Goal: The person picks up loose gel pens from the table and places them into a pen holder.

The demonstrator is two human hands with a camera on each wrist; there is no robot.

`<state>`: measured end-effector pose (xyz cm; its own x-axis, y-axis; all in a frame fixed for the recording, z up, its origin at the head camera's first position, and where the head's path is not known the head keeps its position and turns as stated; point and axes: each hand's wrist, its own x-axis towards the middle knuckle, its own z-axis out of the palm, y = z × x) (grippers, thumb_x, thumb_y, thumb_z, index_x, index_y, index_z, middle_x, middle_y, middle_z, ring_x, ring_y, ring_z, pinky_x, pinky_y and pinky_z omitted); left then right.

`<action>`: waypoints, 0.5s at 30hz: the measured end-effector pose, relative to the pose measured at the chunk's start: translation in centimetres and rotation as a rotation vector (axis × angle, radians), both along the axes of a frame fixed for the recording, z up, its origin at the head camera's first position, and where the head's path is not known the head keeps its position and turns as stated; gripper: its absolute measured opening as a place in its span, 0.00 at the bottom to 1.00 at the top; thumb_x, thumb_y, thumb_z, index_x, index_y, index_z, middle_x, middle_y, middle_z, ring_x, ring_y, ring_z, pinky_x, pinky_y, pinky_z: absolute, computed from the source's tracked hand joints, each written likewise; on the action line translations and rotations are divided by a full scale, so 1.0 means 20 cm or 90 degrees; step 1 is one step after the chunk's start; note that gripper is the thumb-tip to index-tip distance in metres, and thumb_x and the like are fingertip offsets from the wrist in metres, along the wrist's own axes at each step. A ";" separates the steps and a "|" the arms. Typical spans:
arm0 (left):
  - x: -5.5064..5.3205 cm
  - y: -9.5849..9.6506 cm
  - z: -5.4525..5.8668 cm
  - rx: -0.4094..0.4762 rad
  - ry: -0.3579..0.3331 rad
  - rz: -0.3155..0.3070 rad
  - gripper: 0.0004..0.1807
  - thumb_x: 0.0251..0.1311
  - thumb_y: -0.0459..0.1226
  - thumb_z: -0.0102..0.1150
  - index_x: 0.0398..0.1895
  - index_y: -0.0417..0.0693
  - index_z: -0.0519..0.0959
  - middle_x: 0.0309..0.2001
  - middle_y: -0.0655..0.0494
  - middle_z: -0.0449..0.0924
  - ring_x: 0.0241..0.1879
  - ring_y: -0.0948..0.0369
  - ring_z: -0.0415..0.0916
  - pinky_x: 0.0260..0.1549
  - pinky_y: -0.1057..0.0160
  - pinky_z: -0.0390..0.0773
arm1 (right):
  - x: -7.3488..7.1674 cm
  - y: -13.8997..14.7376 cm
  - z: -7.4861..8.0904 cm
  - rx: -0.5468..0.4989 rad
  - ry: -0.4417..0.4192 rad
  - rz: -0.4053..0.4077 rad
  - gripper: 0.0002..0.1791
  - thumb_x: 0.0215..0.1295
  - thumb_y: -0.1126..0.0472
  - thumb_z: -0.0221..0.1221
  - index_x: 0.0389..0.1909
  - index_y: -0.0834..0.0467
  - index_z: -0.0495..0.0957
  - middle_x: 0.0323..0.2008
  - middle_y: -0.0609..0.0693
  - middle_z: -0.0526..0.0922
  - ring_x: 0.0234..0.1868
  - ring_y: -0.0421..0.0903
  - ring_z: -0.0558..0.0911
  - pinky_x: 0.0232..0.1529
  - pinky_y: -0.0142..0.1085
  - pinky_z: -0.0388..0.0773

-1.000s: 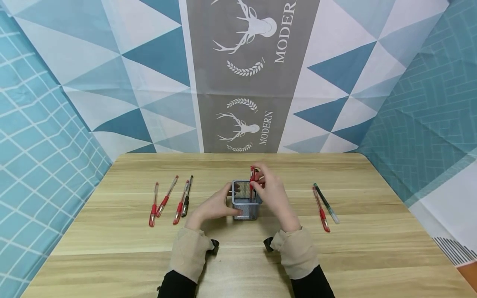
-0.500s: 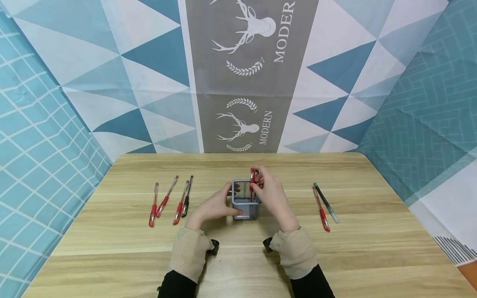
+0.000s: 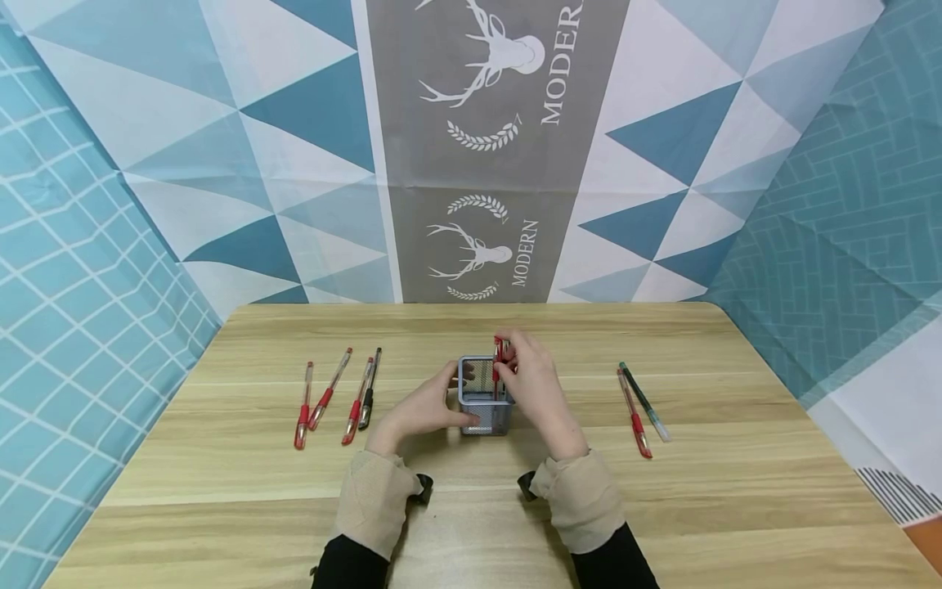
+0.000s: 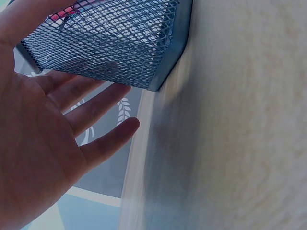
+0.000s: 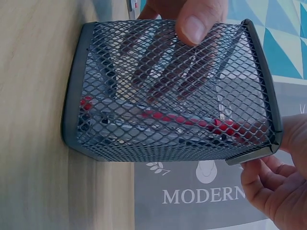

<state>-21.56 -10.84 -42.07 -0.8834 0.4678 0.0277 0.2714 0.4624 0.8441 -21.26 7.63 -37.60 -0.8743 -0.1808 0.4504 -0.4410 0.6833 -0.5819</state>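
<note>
A grey mesh pen holder [image 3: 486, 419] stands upright mid-table. My left hand [image 3: 423, 406] grips its left side, thumb at the front and fingers behind; in the left wrist view the little finger is apart from the mesh. Over the right rim, my right hand [image 3: 540, 393] pinches the upper part of a red pen [image 3: 497, 360], whose lower length is inside the holder. Through the mesh in the right wrist view, the red pen [image 5: 182, 119] lies along the holder's wall, with at least one dark-tipped clear pen beside it. The right fingertips are partly hidden by the rim.
Left of the holder lie several pens: red pens [image 3: 302, 413] and a black pen [image 3: 368, 401]. To the right are another red pen [image 3: 637, 421] and a green pen [image 3: 648, 405]. Patterned cloth [image 3: 478, 164] hangs behind the wooden table [image 3: 221, 491].
My right hand has moved slightly down, and the red pen sits a little deeper in the holder. The left hand and the loose pens have stayed where they were.
</note>
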 end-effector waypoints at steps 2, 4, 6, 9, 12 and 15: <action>0.00 0.00 0.00 0.000 0.001 -0.001 0.49 0.38 0.41 0.72 0.66 0.51 0.55 0.56 0.50 0.70 0.61 0.51 0.64 0.61 0.49 0.61 | 0.00 0.00 0.00 0.014 0.000 -0.007 0.23 0.52 0.71 0.62 0.51 0.60 0.73 0.30 0.51 0.74 0.30 0.44 0.76 0.28 0.30 0.76; 0.00 0.00 0.00 0.001 -0.001 -0.001 0.49 0.38 0.41 0.72 0.66 0.51 0.55 0.56 0.50 0.70 0.61 0.51 0.64 0.61 0.49 0.61 | 0.00 0.00 0.00 0.026 0.004 -0.017 0.22 0.53 0.70 0.62 0.51 0.60 0.73 0.32 0.52 0.73 0.30 0.44 0.74 0.28 0.31 0.75; 0.00 0.00 0.00 0.002 -0.002 0.000 0.50 0.38 0.41 0.72 0.66 0.51 0.54 0.57 0.50 0.70 0.61 0.51 0.64 0.61 0.49 0.61 | 0.00 0.00 -0.01 0.033 0.009 -0.026 0.23 0.53 0.70 0.62 0.52 0.59 0.73 0.32 0.52 0.72 0.30 0.44 0.72 0.27 0.31 0.73; 0.00 -0.01 0.00 0.004 -0.004 -0.001 0.50 0.38 0.41 0.72 0.67 0.52 0.54 0.58 0.50 0.69 0.61 0.50 0.63 0.61 0.48 0.60 | 0.00 0.00 -0.01 0.038 0.020 -0.035 0.23 0.52 0.69 0.62 0.52 0.59 0.73 0.33 0.53 0.72 0.30 0.44 0.71 0.26 0.31 0.72; 0.00 -0.01 0.00 0.004 -0.004 -0.001 0.50 0.38 0.41 0.72 0.67 0.53 0.54 0.58 0.50 0.69 0.61 0.50 0.63 0.61 0.48 0.60 | 0.00 0.00 -0.02 0.045 0.029 -0.036 0.23 0.53 0.68 0.62 0.52 0.58 0.72 0.32 0.52 0.71 0.29 0.44 0.70 0.25 0.31 0.71; 0.00 -0.01 0.00 0.006 -0.006 -0.003 0.49 0.39 0.41 0.72 0.66 0.53 0.54 0.57 0.50 0.69 0.61 0.50 0.63 0.61 0.48 0.60 | 0.00 -0.01 -0.03 0.048 0.031 -0.036 0.24 0.53 0.68 0.62 0.53 0.58 0.71 0.32 0.53 0.72 0.27 0.43 0.69 0.24 0.31 0.70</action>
